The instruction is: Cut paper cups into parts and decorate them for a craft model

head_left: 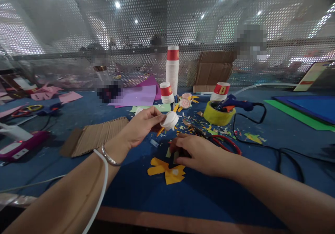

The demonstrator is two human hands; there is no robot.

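Left hand pinched a small white round paper-cup piece between thumb and fingers, mid-scene above the blue tabletop. Right hand was just right of it and nearer, fingers curled low by small pale green paper scraps; couldn't tell whether it gripped any. Orange-yellow paper cutout with a whitish spot lay near, just below the right hand's fingertips. Red-handled scissors lay partly behind the right hand. Far right: yellow tape roll, blue glue gun resting on it. Far centre: tall stack of red-and-white paper cups. Left: brown corrugated cardboard sheet, flat, beyond the left forearm.
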